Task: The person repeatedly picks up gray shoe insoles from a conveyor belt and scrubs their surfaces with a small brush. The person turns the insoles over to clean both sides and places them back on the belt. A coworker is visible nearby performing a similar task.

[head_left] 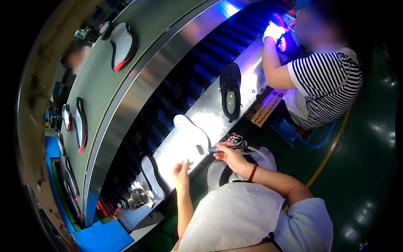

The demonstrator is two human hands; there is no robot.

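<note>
In my right hand (pixel 231 156) is a flat brush (pixel 208 149) with a dark handle and pale bristles, held level over the near edge of the metal bench. A thin pale tube or cord runs behind that hand. My left hand (pixel 181 175) is raised at the bench edge, fingers apart, with nothing visible in it. Beyond the brush lies a pale shoe sole (pixel 184 122), partly washed out by bright light. A grey perforated sole with a dark rim (pixel 153 178) rests left of my left hand. Farther up the bench stands a black shoe (pixel 230 90) with a last inside.
A glass jar (pixel 136 198) stands at the bench's lower left, near a blue box (pixel 105 235). Several red-edged soles ride the green conveyor (pixel 98 80). At right, a co-worker in a striped shirt (pixel 325 82) sits under blue-violet light, beside a cardboard box (pixel 266 108).
</note>
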